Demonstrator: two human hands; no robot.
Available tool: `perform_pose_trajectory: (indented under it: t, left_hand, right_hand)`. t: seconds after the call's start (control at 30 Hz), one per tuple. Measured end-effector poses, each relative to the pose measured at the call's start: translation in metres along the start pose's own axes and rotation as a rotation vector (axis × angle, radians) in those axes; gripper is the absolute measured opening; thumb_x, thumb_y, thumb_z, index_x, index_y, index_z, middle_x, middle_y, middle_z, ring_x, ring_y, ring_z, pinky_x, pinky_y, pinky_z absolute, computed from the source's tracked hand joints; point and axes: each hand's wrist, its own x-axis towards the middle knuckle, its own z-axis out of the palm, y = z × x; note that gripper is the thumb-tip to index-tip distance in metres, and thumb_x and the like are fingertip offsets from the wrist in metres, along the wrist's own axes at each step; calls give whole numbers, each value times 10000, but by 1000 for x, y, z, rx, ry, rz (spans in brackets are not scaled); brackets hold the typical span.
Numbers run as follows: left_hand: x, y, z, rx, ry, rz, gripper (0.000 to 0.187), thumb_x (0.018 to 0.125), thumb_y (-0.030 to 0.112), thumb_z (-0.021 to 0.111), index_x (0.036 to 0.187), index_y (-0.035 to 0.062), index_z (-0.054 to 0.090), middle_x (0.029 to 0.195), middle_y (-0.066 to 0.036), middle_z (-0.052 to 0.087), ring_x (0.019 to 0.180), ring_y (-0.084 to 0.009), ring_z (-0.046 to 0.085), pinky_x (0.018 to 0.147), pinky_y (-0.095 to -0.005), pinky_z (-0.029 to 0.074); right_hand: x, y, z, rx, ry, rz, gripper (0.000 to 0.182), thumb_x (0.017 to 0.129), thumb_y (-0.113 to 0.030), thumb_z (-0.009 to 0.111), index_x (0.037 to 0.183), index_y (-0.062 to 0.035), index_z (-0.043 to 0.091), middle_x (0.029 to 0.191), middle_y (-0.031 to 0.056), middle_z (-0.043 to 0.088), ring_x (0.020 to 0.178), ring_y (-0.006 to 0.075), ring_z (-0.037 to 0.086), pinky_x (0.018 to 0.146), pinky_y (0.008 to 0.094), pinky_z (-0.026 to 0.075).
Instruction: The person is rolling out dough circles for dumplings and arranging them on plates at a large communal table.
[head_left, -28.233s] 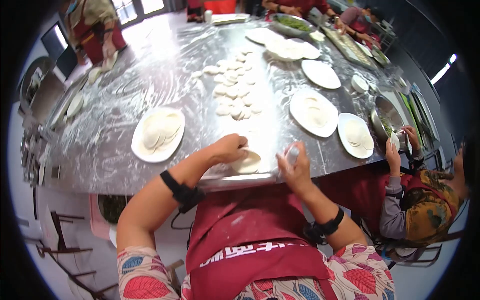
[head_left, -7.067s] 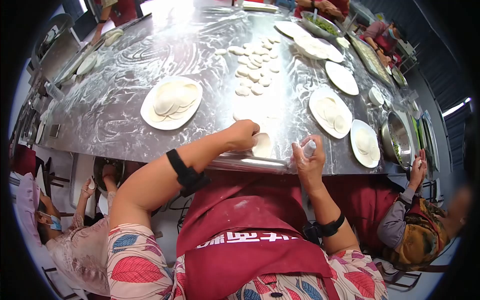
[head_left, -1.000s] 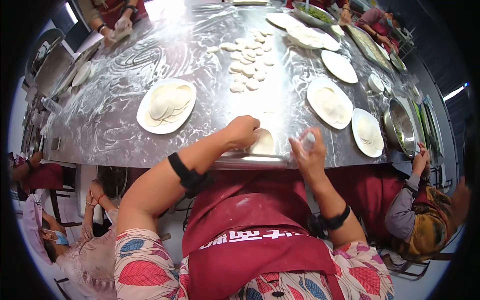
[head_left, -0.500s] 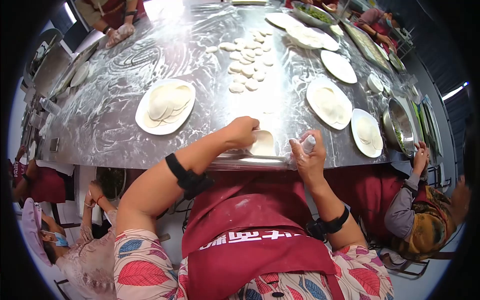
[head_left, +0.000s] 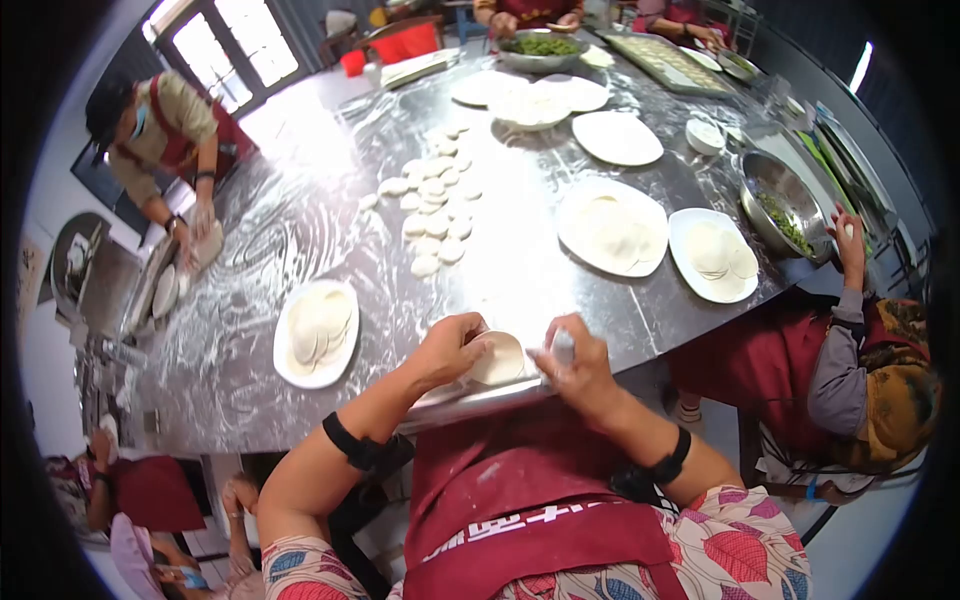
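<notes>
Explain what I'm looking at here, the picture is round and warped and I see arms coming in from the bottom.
A camera on a person's head looks down through a wide lens, which bends the picture. The arms are that person's own. The left hand grips a round dough wrapper at the near edge of a floured metal table. The right hand holds a small rolling pin against it. Beyond lie small dough pieces, a plate of finished wrappers to the left, more plates to the right, and a metal bowl with green filling. Other people work around the table.
</notes>
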Motion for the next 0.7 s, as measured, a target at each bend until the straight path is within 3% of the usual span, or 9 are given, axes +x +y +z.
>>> perform_pose_trajectory:
  t: [0.03,0.1,0.2,0.27,0.3,0.4,0.47,0.6,0.7]
  left_hand:
    - [11,5,1,-116,-31,-23,145,821,126,614,895,3,591,741,-40,591,674,-91,512,598,-264,431]
    - [43,29,0,-197,-99,12,135,839,130,611,902,15,583,765,-19,584,694,-77,507,605,-246,427]
    - [108,71,0,-431,-158,75,176,878,195,603,936,30,578,826,-3,578,752,-79,520,661,-225,426]
    - [153,89,-5,-663,-158,180,352,876,240,617,1124,7,526,992,-47,587,921,-119,533,767,-256,437]
    - [173,89,-14,-561,-61,125,403,880,255,606,1168,-8,506,1080,-87,586,989,-149,527,834,-297,433]
    - [223,32,-41,333,287,235,523,824,287,584,1208,-54,487,1180,-286,526,1132,-384,503,958,-408,404]
    - [210,28,-54,692,291,12,495,824,259,569,1264,58,462,1273,-304,438,1162,-416,467,977,-429,391]
    - [200,-27,-50,736,274,281,355,824,107,517,1173,51,492,1243,-301,452,1072,-460,504,904,-465,437]
    - [156,-2,-31,804,254,312,309,789,56,514,1098,44,528,1131,-274,508,984,-432,548,814,-466,469]
  right_hand:
    - [-6,-3,-4,68,-43,57,293,771,-78,706,953,-49,478,683,141,545,610,317,604,545,334,465]
    - [-7,-8,-8,157,-17,1,268,758,-68,722,915,-47,505,721,94,545,587,172,562,526,282,437]
    - [-4,9,-2,127,28,-112,273,755,-59,726,914,-39,505,732,93,546,584,186,562,520,283,440]
    - [-2,12,-2,134,5,-103,296,747,-60,737,928,-35,504,747,107,549,597,207,573,527,287,450]
    - [-3,13,-3,149,-23,-82,318,744,-62,732,958,-29,499,781,132,558,641,258,585,550,316,458]
    - [-6,16,-5,195,-66,-78,371,738,-66,720,1023,-15,488,873,188,585,742,360,617,598,376,479]
    - [-6,17,-4,198,-57,-101,379,738,-65,719,1030,-16,483,883,189,590,739,361,620,596,374,482]
    - [-4,17,-3,170,-43,-127,380,738,-60,717,1032,-16,479,885,188,593,718,362,621,585,374,484]
    - [-4,14,-5,199,-98,-39,363,741,-62,716,1017,-17,485,875,185,592,704,355,621,573,374,481]
